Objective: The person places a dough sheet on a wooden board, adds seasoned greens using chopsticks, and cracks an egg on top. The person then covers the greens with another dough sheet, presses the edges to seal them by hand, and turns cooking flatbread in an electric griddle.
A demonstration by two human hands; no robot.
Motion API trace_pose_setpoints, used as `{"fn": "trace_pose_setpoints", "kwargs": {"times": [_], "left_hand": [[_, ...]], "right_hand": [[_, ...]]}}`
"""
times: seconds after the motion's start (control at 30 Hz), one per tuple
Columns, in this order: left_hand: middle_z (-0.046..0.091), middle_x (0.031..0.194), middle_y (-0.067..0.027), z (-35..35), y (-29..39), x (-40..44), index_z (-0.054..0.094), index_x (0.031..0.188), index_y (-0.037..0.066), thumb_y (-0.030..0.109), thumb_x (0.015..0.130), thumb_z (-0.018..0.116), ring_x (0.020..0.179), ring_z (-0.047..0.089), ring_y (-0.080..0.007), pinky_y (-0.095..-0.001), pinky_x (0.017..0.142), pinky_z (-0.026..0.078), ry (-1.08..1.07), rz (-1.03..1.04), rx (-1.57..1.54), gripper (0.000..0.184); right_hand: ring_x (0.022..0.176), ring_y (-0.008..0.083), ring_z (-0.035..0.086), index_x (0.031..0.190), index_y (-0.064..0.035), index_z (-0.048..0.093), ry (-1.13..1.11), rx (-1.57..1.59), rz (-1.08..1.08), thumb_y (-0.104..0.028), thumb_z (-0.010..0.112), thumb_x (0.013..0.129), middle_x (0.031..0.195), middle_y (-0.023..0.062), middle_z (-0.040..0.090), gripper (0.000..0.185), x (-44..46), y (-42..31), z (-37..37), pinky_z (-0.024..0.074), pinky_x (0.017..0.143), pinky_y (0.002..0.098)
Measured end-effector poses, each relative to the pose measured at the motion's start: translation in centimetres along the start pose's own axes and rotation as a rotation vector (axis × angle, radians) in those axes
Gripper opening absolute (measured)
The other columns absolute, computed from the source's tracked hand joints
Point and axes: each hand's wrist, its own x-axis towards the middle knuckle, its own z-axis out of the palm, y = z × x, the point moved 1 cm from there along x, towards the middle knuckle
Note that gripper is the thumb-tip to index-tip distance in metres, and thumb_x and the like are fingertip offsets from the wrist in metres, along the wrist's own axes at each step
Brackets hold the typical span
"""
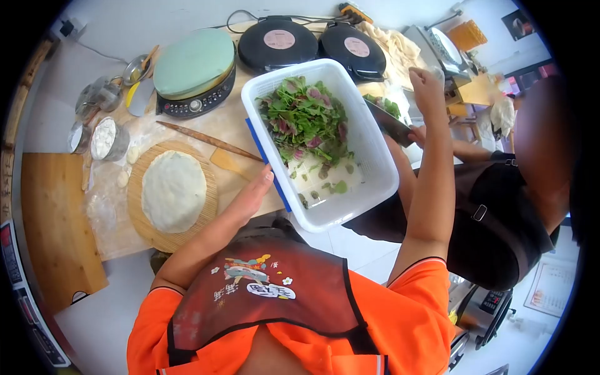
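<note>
A white plastic basket holds green and purple leaves, heaped at its far end, with loose leaves near its close end. My left hand grips the basket's left side, beside a blue strip. My right hand is raised beyond the basket's right side, its fingers closed; what they hold, if anything, is hidden. A co-worker's hand holds a dark knife beside the basket, close to chopped greens.
At left, a flat dough round lies on a round wooden board, near a rolling pin and a flour bowl. Behind stand a green electric griddle and two black ones. A co-worker is at right.
</note>
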Motion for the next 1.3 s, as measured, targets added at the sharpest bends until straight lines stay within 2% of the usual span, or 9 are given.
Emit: {"fn": "trace_pose_setpoints", "kwargs": {"times": [0.2,0.3,0.4,0.67,0.9,1.0,1.07,1.13,1.3], "left_hand": [[0.035,0.153,-0.0229,-4.0,-5.0,1.2,0.029,0.149,-0.004,0.031,0.104,0.045,0.144,0.03,-0.0321,-0.0374,0.118,0.023,0.147,0.12,0.267,0.059],[0.036,0.149,-0.0263,-5.3,-5.5,0.6,0.035,0.143,-0.005,0.021,0.099,0.052,0.142,0.031,-0.0387,-0.042,0.117,0.024,0.287,0.335,0.947,0.054],[0.033,0.15,-0.0276,-5.9,-7.0,0.9,0.037,0.14,-0.006,0.015,0.092,0.059,0.142,0.027,-0.0429,-0.0481,0.117,0.022,0.337,0.487,1.179,0.057],[0.027,0.154,-0.0251,-6.2,-7.3,2.0,0.034,0.143,-0.007,0.026,0.088,0.063,0.145,0.023,-0.0386,-0.0501,0.119,0.016,0.276,0.429,1.471,0.07],[0.029,0.153,-0.0249,-6.7,-6.0,2.4,0.034,0.143,-0.007,0.033,0.084,0.064,0.145,0.023,-0.0382,-0.0517,0.119,0.015,0.215,0.457,1.503,0.078],[0.031,0.152,-0.025,-7.1,-6.0,2.7,0.035,0.143,-0.008,0.033,0.082,0.065,0.145,0.025,-0.0382,-0.0517,0.119,0.016,0.205,0.437,1.496,0.079],[0.034,0.151,-0.0237,-7.0,-5.6,2.8,0.037,0.142,-0.007,0.036,0.082,0.064,0.144,0.028,-0.037,-0.0504,0.119,0.017,0.196,0.411,1.538,0.078],[0.036,0.151,-0.0229,-7.0,-5.1,2.9,0.039,0.141,-0.006,0.038,0.083,0.063,0.143,0.029,-0.0362,-0.0494,0.119,0.018,0.186,0.4,1.571,0.077],[0.037,0.15,-0.0224,-7.7,-6.2,3.3,0.041,0.141,-0.005,0.042,0.085,0.06,0.143,0.03,-0.0354,-0.0483,0.119,0.017,0.189,0.409,1.585,0.075]], "right_hand": [[0.096,0.0289,0.07,0.112,-0.0008,0.07,-0.057,0.035,-0.065,-0.028,0.058,0.092,0.101,0.0199,0.072,0.036,1.4,-1.0,1.2,0.0516,0.085,0.0371],[0.093,0.0301,0.07,0.111,-0.0019,0.071,-0.085,-0.013,-0.062,-0.027,0.056,0.091,0.099,0.019,0.072,0.035,1.6,-1.2,2.4,0.0519,0.084,0.0374],[0.092,0.0306,0.07,0.111,-0.0029,0.071,-0.112,-0.065,-0.074,-0.027,0.057,0.091,0.098,0.0194,0.072,0.035,2.3,-0.2,3.9,0.0521,0.084,0.0375],[0.091,0.0348,0.068,0.103,-0.0065,0.072,-0.273,-0.248,-0.063,-0.023,0.057,0.088,0.094,0.0183,0.071,0.027,6.1,4.1,10.2,0.0523,0.082,0.0415],[0.12,0.0355,0.056,0.12,-0.0077,0.066,-0.467,-0.403,-0.056,-0.007,0.06,0.083,0.126,0.0165,0.061,0.038,9.5,7.7,15.1,0.0445,0.102,0.0411],[0.117,0.0348,0.057,0.12,-0.0098,0.067,-0.519,-0.412,-0.088,-0.009,0.064,0.082,0.124,0.0162,0.062,0.038,10.1,8.4,16.4,0.0457,0.101,0.0408],[0.11,0.0365,0.061,0.122,-0.0044,0.064,-0.643,-0.469,-0.129,-0.012,0.072,0.077,0.118,0.0181,0.065,0.046,10.9,9.5,17.7,0.0484,0.097,0.0407],[0.111,0.0358,0.062,0.124,-0.0055,0.064,-0.674,-0.531,-0.019,-0.016,0.073,0.077,0.12,0.0188,0.065,0.049,10.3,10.0,18.8,0.0494,0.096,0.0407],[0.117,0.033,0.06,0.133,-0.0106,0.057,-0.733,-0.668,0.013,-0.021,0.076,0.078,0.128,0.0207,0.061,0.059,10.9,8.5,18.5,0.0484,0.098,0.0403]]}}
